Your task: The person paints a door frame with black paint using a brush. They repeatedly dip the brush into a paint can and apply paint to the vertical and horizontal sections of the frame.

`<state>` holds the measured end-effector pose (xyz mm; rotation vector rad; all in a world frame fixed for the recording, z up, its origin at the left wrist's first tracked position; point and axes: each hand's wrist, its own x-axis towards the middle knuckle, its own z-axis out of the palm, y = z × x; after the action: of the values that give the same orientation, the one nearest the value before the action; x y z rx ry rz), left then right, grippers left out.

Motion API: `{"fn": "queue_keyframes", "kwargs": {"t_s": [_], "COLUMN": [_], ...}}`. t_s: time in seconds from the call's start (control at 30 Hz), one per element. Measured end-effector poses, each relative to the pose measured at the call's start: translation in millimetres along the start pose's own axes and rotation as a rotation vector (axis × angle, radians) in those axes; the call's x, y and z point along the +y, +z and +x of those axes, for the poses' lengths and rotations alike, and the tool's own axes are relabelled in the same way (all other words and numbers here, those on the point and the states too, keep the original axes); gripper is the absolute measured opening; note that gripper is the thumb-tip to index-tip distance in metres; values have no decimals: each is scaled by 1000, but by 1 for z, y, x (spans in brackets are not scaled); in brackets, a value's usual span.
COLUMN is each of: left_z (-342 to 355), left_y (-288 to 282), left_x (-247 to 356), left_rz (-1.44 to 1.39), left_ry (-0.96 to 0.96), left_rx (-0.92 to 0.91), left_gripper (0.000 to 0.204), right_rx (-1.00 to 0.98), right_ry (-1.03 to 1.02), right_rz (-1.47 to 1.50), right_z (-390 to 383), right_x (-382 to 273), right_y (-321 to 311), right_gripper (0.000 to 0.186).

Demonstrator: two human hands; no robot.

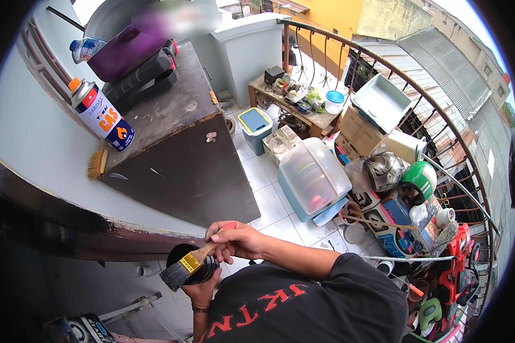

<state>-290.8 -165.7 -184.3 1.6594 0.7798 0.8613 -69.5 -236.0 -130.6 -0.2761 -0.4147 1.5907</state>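
My right hand (238,240) is closed around the handle of a paintbrush (190,264), which has dark bristles, a yellow ferrule and a reddish handle end. The bristles point down and to the left, in front of a round black container (207,273). My left hand (202,289), a bracelet at its wrist, grips that container from below. The brush hides part of the container's mouth, so its contents cannot be made out. Both hands are close together in front of my dark shirt, beside a dark brown curved edge (154,244) on the wall.
A dark cabinet (183,177) on the left carries a gas canister (106,117), a hand brush (98,163) and a black case (143,77). A translucent storage box (315,177), boxes and helmets (420,182) crowd the right, along a curved metal railing (440,108). White tiles (263,203) lie between.
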Motion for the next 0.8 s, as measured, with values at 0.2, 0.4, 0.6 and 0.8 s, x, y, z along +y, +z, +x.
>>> {"fn": "queue_keyframes", "kwargs": {"t_s": [0.2,0.4,0.6,0.8], "left_z": [12,9,-10,-34], "left_y": [-30,-51,-48,-21], "left_x": [-17,-11,-23,-14], "left_rz": [140,166,131,65], "left_ry": [49,60,-15,-87], "left_rx": [-203,-298,-245,-123], "left_gripper": [88,87,86,79], "right_rx": [39,86,79,99], "right_ry": [-131,-100,-47,1], "right_rz": [-7,1,-21,-24], "right_z": [0,7,4,-10], "right_x": [17,38,38,29], "right_y": [2,11,2,-12], "right_gripper": [25,24,25,26]}}
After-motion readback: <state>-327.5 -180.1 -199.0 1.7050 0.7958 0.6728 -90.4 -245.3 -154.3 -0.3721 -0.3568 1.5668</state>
